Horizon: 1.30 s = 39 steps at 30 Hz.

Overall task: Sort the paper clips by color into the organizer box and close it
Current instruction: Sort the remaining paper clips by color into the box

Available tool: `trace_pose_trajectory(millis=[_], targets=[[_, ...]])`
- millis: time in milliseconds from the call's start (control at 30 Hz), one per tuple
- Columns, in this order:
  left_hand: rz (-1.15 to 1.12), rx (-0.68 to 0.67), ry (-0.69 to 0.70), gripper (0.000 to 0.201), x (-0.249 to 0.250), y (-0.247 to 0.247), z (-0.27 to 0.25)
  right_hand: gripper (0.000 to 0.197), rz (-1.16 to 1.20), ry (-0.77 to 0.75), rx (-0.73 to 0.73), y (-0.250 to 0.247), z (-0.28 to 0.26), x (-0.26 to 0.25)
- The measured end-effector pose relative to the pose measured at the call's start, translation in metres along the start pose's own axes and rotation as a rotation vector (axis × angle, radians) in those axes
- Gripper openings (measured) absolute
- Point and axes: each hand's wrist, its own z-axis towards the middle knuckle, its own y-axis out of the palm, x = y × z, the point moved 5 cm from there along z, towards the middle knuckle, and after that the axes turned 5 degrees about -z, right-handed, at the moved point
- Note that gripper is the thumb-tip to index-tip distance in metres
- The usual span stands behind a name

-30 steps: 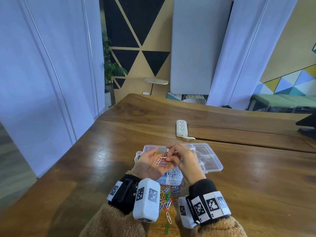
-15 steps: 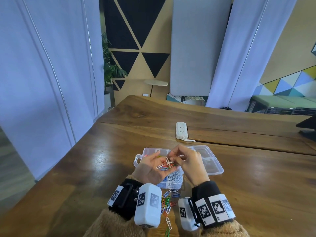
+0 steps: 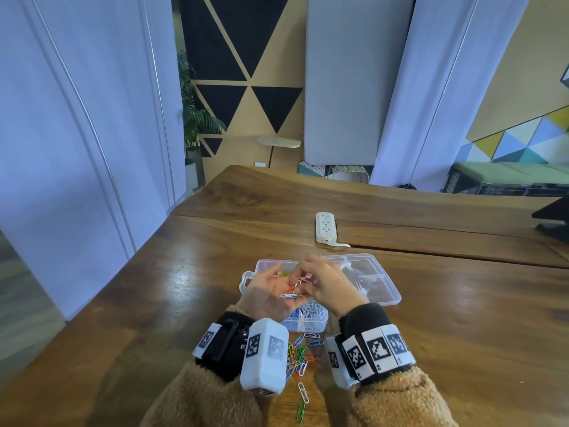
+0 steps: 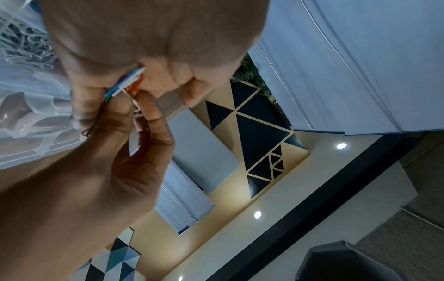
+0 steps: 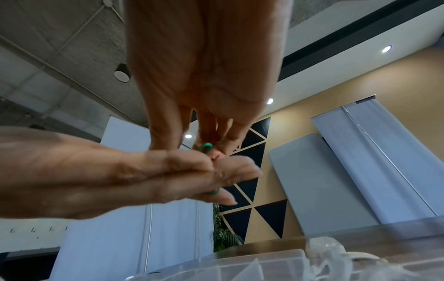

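Both hands have drifted up over the clear organizer box [image 3: 381,291], left hand [image 3: 268,295] cupping mixed paper clips [image 3: 289,294] while right hand [image 3: 323,285] pinches one — light, springy, slippery wire, best nipped at a loop.

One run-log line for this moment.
left hand: cups mixed clips | right hand: pinching pale clip | organizer box: open

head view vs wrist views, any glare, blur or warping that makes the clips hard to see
Head view: window glare sheens the table, wide-angle bends the wall panels, and the clips in the left hand are small but sharp. Left wrist view: the right hand fills the top as a soft blur. Right wrist view: the organizer box is smeared and out of focus.
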Motion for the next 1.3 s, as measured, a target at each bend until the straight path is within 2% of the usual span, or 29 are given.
trace_pose_trajectory(millis=[133, 233, 367, 467, 633, 700, 767, 867, 1033, 1300], targets=[[-0.043, 0.034, -0.003, 0.058, -0.001, -0.009, 0.006, 0.013, -0.082, -0.023, -0.151, -0.001, 0.008, -0.006], [-0.040, 0.069, 0.014, 0.055, 0.003, -0.010, 0.006, 0.006, -0.114, -0.032, -0.215, -0.005, 0.019, -0.007], [-0.067, 0.123, -0.009, 0.061, 0.011, -0.013, 0.008, 0.008, -0.038, -0.082, -0.146, -0.012, 0.030, -0.004], [-0.069, 0.118, -0.044, 0.062, 0.012, -0.011, 0.007, 0.026, 0.095, -0.064, -0.066, -0.012, 0.031, 0.002], [-0.111, 0.061, -0.087, 0.070, 0.014, -0.011, 0.007, 0.022, 0.211, -0.027, 0.029, -0.012, 0.030, 0.006], [-0.074, 0.041, -0.081, 0.072, 0.015, -0.012, 0.008, 0.027, 0.168, -0.051, 0.072, -0.014, 0.029, 0.006], [-0.050, 0.029, -0.062, 0.072, 0.016, -0.013, 0.010, 0.023, 0.069, -0.107, 0.086, -0.014, 0.028, 0.005], [-0.098, 0.002, -0.043, 0.071, 0.017, -0.016, 0.013, 0.009, -0.071, -0.158, 0.026, -0.009, 0.026, 0.003], [-0.114, 0.018, -0.048, 0.069, 0.016, -0.016, 0.015, 0.016, -0.179, -0.143, -0.046, -0.006, 0.024, 0.002], [-0.083, -0.005, -0.031, 0.064, 0.015, -0.019, 0.014, 0.012, -0.274, -0.244, -0.076, -0.005, 0.019, -0.006]])
